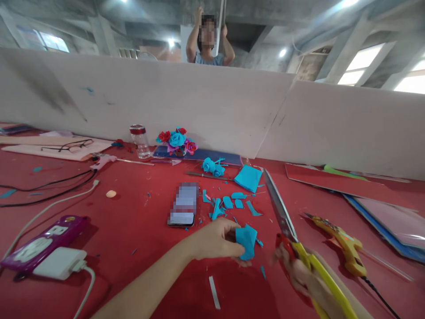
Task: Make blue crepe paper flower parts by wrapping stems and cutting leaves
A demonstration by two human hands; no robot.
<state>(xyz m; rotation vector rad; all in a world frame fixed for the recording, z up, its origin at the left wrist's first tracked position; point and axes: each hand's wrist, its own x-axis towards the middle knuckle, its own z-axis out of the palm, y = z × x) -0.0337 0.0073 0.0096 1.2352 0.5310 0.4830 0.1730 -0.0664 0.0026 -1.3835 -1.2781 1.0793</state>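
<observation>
My left hand (221,241) pinches a small folded piece of blue paper (246,241) above the red table. In my right hand (300,272) is a large pair of scissors (282,215) with red and yellow handles, its blades pointing up and away. The blades look close together and are apart from the paper I hold. Beyond my left hand lie several cut blue paper pieces (227,202) and thin scraps. A stack of blue paper squares (248,178) sits farther back, beside blue paper roses (213,167).
A phone (183,204) lies left of the scraps. At right rests a yellow glue gun (345,248) with its cord. A purple power strip (46,243), glass jar (141,141) and paper flower bouquet (177,141) stand around. Behind a white partition (166,93) is a person (209,55) with raised arms.
</observation>
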